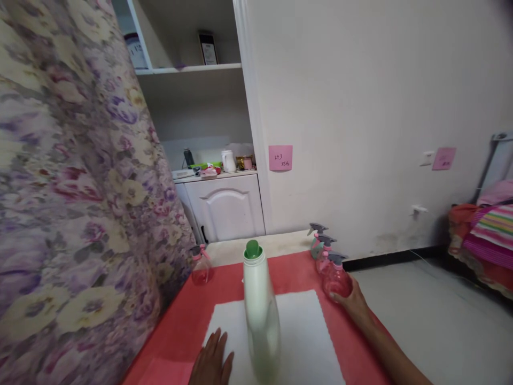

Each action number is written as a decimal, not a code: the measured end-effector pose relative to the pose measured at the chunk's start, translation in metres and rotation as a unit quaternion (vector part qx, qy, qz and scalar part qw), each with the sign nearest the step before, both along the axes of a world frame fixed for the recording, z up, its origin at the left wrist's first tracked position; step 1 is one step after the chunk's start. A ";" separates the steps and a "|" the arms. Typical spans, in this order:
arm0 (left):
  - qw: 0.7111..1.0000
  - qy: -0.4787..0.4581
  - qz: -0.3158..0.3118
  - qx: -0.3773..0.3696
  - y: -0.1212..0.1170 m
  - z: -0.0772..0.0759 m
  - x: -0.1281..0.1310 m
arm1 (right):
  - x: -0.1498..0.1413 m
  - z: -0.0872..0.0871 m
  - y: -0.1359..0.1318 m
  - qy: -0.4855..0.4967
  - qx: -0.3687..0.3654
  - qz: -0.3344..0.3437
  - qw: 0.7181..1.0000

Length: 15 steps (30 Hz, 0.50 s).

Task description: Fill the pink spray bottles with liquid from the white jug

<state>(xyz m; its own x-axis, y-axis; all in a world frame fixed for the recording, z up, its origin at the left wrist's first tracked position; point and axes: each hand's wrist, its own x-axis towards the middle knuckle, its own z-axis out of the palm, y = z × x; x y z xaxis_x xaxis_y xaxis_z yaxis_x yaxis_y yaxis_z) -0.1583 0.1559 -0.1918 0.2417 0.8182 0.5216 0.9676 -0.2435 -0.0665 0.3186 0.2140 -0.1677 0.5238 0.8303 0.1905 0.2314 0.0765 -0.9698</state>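
Note:
My right hand [354, 302] is wrapped round the lower part of a clear pink spray bottle [335, 282] with a grey trigger head, at the right side of the table. Behind that bottle, two more spray bottles stand in a row: a pink one [321, 262] and a greenish one [316, 247]. Flat on the white cloth [304, 331] lies my left hand [211, 359], fingers stretched out, holding nothing. Just right of it, a tall pale green bottle [259, 315] stands upright, a darker green piece [253, 248] sitting in its mouth.
Another pink spray bottle [201, 270] stands at the table's far left, near the floral curtain [80, 176]. Red cloth [168, 337] covers most of the table. Behind are a white cabinet [228, 211] and a wall with a pink note [280, 158].

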 end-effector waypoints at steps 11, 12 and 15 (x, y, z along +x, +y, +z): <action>0.999 0.005 0.016 -0.050 -0.008 0.017 0.006 | 0.008 -0.009 0.012 0.015 0.014 0.018 1.000; 0.998 -0.003 0.020 -0.054 -0.008 0.017 0.007 | 0.009 -0.008 0.011 0.019 0.007 0.016 1.000; 0.998 -0.018 0.028 -0.058 -0.009 0.018 0.009 | 0.009 -0.001 0.004 0.033 -0.002 0.009 0.999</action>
